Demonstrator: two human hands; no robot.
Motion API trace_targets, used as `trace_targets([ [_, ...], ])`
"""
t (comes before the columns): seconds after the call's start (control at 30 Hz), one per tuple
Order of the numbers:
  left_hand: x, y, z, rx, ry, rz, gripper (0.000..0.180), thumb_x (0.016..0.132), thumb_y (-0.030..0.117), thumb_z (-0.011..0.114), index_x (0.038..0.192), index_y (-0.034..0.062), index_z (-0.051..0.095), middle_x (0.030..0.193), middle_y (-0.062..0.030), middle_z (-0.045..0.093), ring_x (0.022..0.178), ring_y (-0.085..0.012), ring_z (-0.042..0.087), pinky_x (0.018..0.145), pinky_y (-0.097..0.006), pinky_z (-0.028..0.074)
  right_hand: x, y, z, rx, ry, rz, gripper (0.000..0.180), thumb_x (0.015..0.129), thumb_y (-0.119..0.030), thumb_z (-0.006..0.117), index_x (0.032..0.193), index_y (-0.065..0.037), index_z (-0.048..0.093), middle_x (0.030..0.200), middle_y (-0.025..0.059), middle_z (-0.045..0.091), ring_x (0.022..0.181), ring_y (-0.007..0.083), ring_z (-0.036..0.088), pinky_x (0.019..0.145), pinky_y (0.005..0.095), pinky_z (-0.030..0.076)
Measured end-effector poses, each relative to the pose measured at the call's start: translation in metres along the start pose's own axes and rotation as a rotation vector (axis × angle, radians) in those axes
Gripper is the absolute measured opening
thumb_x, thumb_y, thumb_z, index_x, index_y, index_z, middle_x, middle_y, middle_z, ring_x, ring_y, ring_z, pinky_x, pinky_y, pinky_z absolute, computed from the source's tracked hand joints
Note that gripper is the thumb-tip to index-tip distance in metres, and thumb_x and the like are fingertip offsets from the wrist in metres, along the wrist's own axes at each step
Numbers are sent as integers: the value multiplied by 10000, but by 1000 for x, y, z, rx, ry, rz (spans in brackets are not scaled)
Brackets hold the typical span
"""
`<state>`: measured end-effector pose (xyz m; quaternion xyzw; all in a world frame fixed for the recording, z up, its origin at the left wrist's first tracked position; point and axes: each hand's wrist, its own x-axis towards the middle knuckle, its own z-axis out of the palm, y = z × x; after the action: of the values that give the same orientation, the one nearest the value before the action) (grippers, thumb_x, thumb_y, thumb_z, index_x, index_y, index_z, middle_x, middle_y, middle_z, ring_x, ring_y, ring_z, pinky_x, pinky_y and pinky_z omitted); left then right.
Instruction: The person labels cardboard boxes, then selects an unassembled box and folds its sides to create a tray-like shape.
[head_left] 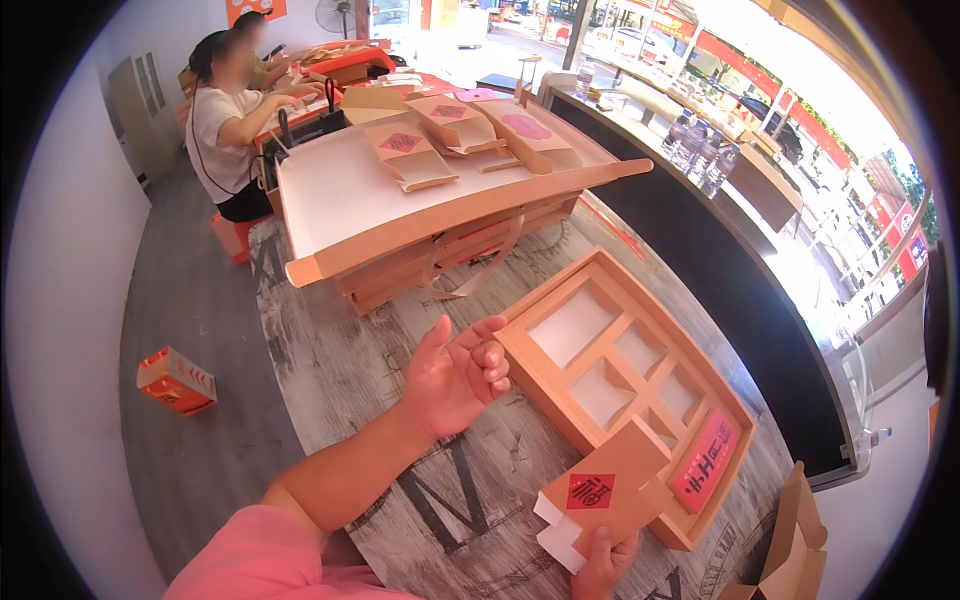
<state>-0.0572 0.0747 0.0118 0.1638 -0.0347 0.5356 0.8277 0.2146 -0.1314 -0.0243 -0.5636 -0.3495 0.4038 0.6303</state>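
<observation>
Holding the flattened brown carton (632, 478) by its near edge, the right hand (605, 565) has the thumb on the upper face; the carton bears a red square with a black character and overlaps the near part of the divided tray (548, 402). The left hand (455, 375) is well apart from the right, with nothing in its grasp, the thumb raised and the fingers partly curled beside the tray's far left corner; whether a fingertip contacts the tray cannot be told. A red card (706, 462) occupies the tray's near right compartment. The tray rests on the wood-patterned table (385, 330). Beyond it stands a large brown box (470, 232), its white panel (325, 195) carrying several printed cartons (412, 160). An open brown box (795, 530) is at the lower right.
</observation>
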Motion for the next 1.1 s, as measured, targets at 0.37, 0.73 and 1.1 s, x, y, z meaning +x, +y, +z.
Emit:
trace_targets([
  [0.37, -19, -62, 2, 691, -132, -437, 364, 978, 281, 719, 1221, 22, 638, 955, -9, 666, 875, -79, 602, 785, -263, 504, 2, -40, 36, -60, 8, -38, 121, 979, -97, 620, 1057, -7, 596, 876, 33, 607, 745, 109, 544, 623, 270, 458],
  [0.73, -30, -77, 5, 1139, -159, -282, 137, 982, 162, 692, 953, 37, 644, 828, 47, 631, 782, -33, 569, 669, -240, 468, 4, -23, 13, -71, 30, -55, 241, 990, -109, 630, 1171, 41, 574, 900, 44, 614, 755, 119, 557, 623, 269, 473],
  [1.1, -42, -89, 10, 1393, -358, 37, 85, 891, 131, 713, 874, 58, 672, 781, -56, 650, 698, -205, 629, 636, -327, 496, 7, -5, 0, -193, 16, -91, 357, 1005, -121, 634, 1307, 36, 528, 1008, 72, 618, 824, 141, 572, 690, 282, 499],
])
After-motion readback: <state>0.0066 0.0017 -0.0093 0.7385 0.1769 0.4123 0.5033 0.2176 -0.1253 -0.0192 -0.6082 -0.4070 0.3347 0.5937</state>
